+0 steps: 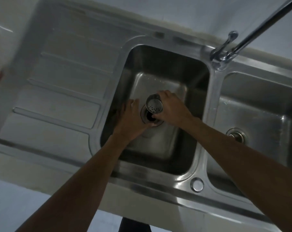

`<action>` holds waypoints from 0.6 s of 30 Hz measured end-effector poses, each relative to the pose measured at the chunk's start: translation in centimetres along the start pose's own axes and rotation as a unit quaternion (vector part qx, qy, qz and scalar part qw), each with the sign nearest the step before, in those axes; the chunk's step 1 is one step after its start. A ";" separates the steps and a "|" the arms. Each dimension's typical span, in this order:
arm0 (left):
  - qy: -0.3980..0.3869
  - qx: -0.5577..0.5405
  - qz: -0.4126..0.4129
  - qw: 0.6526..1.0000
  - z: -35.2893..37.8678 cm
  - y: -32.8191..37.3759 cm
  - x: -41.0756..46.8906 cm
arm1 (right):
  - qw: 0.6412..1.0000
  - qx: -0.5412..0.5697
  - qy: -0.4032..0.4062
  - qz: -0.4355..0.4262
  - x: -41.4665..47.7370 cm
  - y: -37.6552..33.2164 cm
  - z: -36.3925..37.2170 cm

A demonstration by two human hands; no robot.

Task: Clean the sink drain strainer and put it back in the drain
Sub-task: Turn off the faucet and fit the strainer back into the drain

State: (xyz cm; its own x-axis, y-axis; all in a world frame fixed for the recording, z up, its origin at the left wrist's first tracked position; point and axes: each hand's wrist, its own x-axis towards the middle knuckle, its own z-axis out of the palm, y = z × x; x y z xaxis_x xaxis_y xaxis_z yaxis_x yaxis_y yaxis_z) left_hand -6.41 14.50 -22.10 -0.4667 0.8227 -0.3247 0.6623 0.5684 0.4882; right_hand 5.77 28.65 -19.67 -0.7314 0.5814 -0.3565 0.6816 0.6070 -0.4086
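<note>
Stainless steel forms the sink [210, 114], which has 2 bowls and a ribbed drainboard [58, 91] on its left. We work in the left bowl [158, 64].

Our right hand [172, 108] grips the strainer [154, 104], with fingers curled round its far side and the thumb on its near side. The strainer is out of its seat. It hangs tilted just above the drain [149, 117], with its open mouth turned toward us so that the perforated inner wall shows. The drain is uncovered and its hole reads dark.

Our left hand [130, 119] lies on the bowl floor just left of the drain, fingers straight and loosely spread, holding nothing. Its thumb reaches the near edge of the drain flange.

The faucet [225, 52] stands at the back between the 2 bowls, and its spout runs up and right out of view. The right bowl [259, 106] has a second drain [235, 134] with a fitting seated in it. 1 round cap [196, 184] sits on the front rim between the bowls.
</note>
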 end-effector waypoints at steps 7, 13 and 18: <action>-0.075 0.059 -0.007 0.995 4.1 -2.1 2.1 | 0.997 -0.017 -0.055 0.046 1.7 0.7 6.0; -0.068 0.071 0.001 0.995 5.0 -2.7 2.6 | 0.996 -0.052 -0.053 0.059 2.1 0.8 7.3; -0.065 0.086 0.010 0.994 5.2 -2.9 2.5 | 0.993 -0.073 -0.041 0.078 2.0 1.2 7.1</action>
State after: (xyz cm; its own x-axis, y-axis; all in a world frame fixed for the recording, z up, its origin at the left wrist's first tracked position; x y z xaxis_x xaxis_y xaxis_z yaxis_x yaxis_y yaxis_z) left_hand -6.46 14.99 -28.52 -0.3799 0.8223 -0.4237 0.7665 0.5363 0.3533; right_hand 5.01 26.72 -26.84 -0.6120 0.6322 -0.4751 0.7783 0.5882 -0.2198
